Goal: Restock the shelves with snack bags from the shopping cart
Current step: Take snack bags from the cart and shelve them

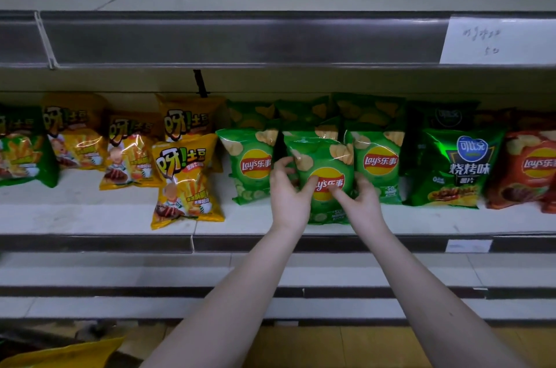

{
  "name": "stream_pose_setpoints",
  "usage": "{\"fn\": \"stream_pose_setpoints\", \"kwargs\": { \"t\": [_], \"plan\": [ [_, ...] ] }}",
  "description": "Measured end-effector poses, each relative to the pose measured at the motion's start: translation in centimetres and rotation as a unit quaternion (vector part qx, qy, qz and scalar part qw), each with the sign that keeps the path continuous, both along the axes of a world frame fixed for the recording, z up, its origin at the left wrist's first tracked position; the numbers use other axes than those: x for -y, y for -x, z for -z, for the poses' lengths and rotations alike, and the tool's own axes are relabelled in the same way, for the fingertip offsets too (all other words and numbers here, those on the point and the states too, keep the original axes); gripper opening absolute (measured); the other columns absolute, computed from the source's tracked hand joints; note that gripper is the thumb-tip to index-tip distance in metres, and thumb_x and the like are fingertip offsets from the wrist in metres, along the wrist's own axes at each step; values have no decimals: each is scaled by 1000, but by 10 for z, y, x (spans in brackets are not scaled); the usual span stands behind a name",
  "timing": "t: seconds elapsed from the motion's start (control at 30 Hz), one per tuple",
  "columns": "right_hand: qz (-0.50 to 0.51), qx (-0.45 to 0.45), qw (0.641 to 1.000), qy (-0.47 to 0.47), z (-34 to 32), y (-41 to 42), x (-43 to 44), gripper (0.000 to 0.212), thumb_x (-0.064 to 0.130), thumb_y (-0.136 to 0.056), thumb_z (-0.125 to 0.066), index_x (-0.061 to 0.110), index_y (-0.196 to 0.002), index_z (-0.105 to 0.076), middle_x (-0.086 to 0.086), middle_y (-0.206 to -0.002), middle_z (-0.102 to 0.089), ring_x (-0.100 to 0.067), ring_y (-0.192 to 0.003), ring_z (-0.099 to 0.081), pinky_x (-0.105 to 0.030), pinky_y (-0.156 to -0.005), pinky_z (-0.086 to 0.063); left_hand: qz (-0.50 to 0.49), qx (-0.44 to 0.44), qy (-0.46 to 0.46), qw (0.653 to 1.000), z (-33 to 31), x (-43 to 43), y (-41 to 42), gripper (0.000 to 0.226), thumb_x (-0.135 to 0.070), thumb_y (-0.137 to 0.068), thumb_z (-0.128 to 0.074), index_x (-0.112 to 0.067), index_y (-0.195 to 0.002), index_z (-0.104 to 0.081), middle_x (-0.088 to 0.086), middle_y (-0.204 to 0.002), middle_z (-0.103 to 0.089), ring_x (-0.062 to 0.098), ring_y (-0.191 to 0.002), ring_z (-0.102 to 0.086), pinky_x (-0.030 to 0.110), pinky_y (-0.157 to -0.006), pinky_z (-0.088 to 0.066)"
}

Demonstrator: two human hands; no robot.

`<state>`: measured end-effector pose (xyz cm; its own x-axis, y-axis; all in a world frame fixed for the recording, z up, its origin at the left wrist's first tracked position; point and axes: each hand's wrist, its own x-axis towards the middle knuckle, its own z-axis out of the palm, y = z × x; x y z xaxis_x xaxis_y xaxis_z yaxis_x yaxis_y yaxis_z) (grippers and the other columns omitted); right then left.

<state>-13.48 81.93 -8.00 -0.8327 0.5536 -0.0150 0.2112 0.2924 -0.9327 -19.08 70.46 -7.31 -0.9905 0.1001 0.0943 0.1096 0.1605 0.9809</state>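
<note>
"One bag is being handled; where is it stood?"
"The green Lay's bag point(323, 175) is held upright at the front of the shelf point(90, 217), between two neighbouring green bags point(251, 166). Its left edge is pinched by the left hand point(288, 193), thumb on the front. Its front and right edge are gripped by the curled fingers of the right hand point(361, 202)."
"What can be read elsewhere?"
"'Lay's 乐事' is printed on the green bags and on a red bag point(529, 169) far right. A dark green bag point(460, 169) with Chinese writing is stood between them. Yellow bags point(185, 181) are kept to the left. A paper label point(493, 41) is fixed above, its handwriting illegible."
</note>
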Motion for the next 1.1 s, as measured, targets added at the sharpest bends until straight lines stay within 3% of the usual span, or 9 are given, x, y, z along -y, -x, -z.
{"fn": "stream_pose_setpoints", "kwargs": {
  "t": [0.07, 0.13, 0.23, 0.43, 0.57, 0.63, 0.87, 1.03, 1.1],
  "plan": [
    [1, 17, 1000, 3, 4, 2, 0, 55, 51, -72, -66, 15, -113, -60, -9, -112, -64, -24, -107, -60, -43, -94, -50, 1, 7, 25, 1000, 5, -1, 0, 56, -13, -79, -75, -10, -126, -47, 11, -116, -56, 19, -101, -55, 41, -89, -51],
    [0, 26, 999, 26, 6, 3, 2, 36, 31, -81, -70, 15, -111, -57, -8, -110, -64, -23, -104, -61, -34, -89, -51, 5, 22, 48, 999, 10, -1, 1, 58, -11, -79, -76, -9, -128, -46, 12, -117, -55, 19, -101, -54, 41, -91, -50],
    [6, 23, 999, 49, 14, 4, 2, 40, 15, -85, -68, 5, -120, -53, -10, -110, -65, -22, -102, -63, -23, -81, -51, 6, 41, 52, 998, 16, 0, 3, 58, -10, -78, -76, -11, -128, -45, 13, -118, -54, 21, -101, -55, 42, -91, -50],
    [5, 9, 998, 55, 5, 1, 8, 58, 12, -82, -70, 5, -133, -43, -10, -122, -59, -23, -111, -58, -44, -98, -47, 5, 90, 38, 995, 9, 4, -3, 65, -14, -78, -77, -12, -132, -41, 15, -124, -55, 28, -111, -56, 48, -95, -49],
    [-12, -7, 998, 60, -11, -11, 12, 68, 12, -84, -69, 4, -141, -33, -9, -133, -50, -12, -115, -48, -27, -96, -40, -23, 101, 42, 994, -1, 14, -14, 67, -20, -77, -79, -9, -131, -40, 16, -129, -53, 30, -119, -52, 45, -100, -45],
    [-26, -19, 998, 53, -20, -23, 14, 70, 13, -85, -68, 3, -143, -30, -10, -138, -46, -15, -120, -45, -22, -94, -35, -37, 87, 39, 995, -11, 20, -28, 65, -21, -78, -78, -9, -129, -40, 15, -128, -53, 31, -119, -52, 45, -100, -45],
    [-89, -65, 992, 68, -45, -78, 33, 58, 28, -91, -60, 12, -141, -35, -6, -136, -48, -18, -124, -46, -28, -98, -38, -83, 54, -7, 995, -41, 35, -102, 57, -21, -83, -72, -10, -130, -42, 13, -128, -53, 25, -119, -51, 41, -100, -45],
    [-155, -83, 979, 100, -50, -129, 71, 41, 21, -95, -53, 11, -134, -44, -7, -124, -56, -14, -111, -53, -21, -89, -37, -144, 60, -25, 987, -45, 63, -181, 44, -24, -85, -69, -12, -123, -49, 7, -116, -55, 21, -108, -55, 37, -94, -47],
    [-195, -81, 971, 115, -48, -151, 93, 37, 20, -96, -51, 10, -132, -47, -7, -123, -57, -12, -106, -56, -16, -82, -41, -174, 55, -37, 983, -42, 84, -214, 39, -22, -86, -68, -13, -120, -51, 7, -112, -57, 20, -105, -57, 29, -89, -48]
  ]
}}
